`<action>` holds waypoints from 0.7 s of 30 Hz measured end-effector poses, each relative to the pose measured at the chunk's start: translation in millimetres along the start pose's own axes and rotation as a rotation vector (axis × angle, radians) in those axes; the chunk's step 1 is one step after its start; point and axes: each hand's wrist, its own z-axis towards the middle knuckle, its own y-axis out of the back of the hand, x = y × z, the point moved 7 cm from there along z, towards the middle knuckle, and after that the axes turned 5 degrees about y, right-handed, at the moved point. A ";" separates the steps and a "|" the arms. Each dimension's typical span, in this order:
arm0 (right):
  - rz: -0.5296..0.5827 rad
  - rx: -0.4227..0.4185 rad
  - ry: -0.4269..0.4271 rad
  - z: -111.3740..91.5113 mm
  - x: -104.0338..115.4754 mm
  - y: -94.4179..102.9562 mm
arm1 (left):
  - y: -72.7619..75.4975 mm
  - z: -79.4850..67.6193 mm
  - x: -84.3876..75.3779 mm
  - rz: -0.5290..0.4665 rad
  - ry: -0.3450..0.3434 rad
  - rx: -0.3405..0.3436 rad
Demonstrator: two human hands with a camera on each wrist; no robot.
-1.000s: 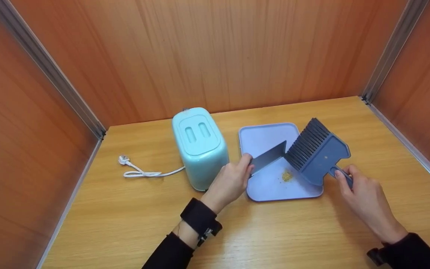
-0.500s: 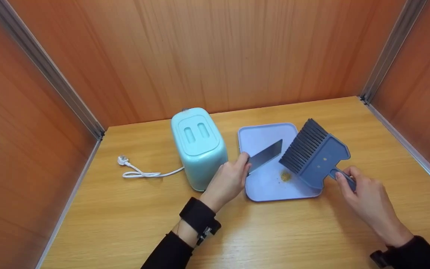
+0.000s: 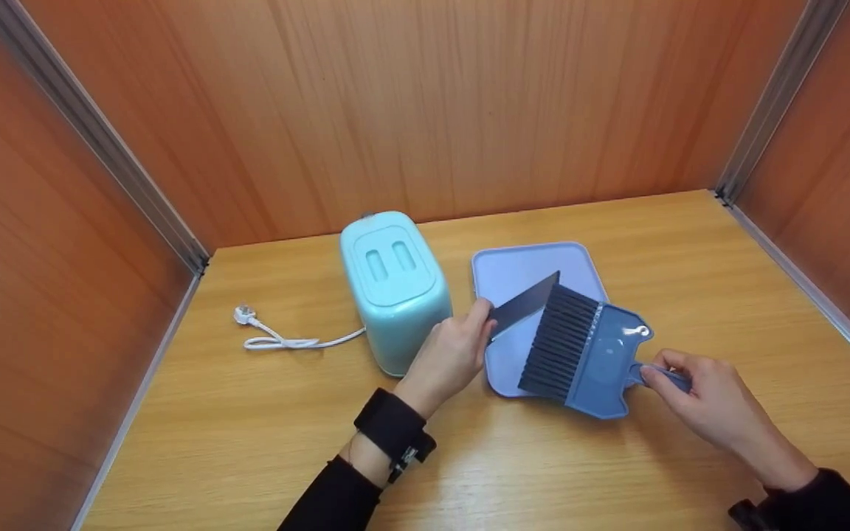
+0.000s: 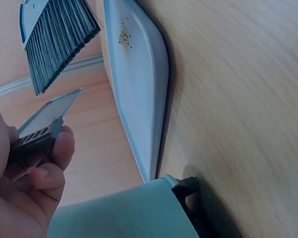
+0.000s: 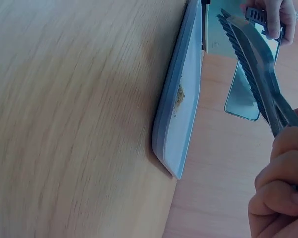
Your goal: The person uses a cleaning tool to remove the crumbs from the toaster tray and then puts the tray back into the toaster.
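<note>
My left hand (image 3: 447, 358) grips the dark slotted handle of a thin metal crumb tray (image 3: 524, 308), which is held tilted above a lavender tray (image 3: 510, 262). In my right hand (image 3: 716, 402) is the handle of a blue hand brush (image 3: 606, 361) with dark bristles. The bristles overlap the crumb tray's far end in the head view. In the left wrist view, the brush (image 4: 52, 49) hangs beside that end. A small heap of crumbs (image 4: 124, 37) lies on the lavender tray; in the head view the brush hides it.
A turquoise toaster (image 3: 399, 310) with its top lid on stands left of the lavender tray, close to my left hand. Its white cord (image 3: 296, 344) and plug (image 3: 244, 316) lie on the table to the left. Wood-grain panels (image 3: 432, 110) enclose the back and sides.
The brush has swung toward me and to the left, turning so its bristles now cover the crumbs and meet the crumb tray's outline. My left hand has barely moved; the crumb tray has tilted slightly.
</note>
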 end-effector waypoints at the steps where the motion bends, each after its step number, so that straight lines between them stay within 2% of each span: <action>1: 0.007 0.003 -0.003 1.1 -0.3 0.2 | -0.1 -0.3 -0.3 -0.001 -0.004 0.002; 6: 0.032 -0.019 -0.026 4.9 -5.0 3.9 | 1.0 -2.2 -2.8 0.000 -0.037 -0.011; 12: 0.074 0.050 -0.120 5.6 -15.6 1.4 | 1.9 -3.6 -4.8 -0.001 -0.069 -0.035; 21: 0.137 0.122 -0.186 6.2 -23.3 -4.5 | 3.2 -3.9 -6.7 -0.016 -0.089 -0.043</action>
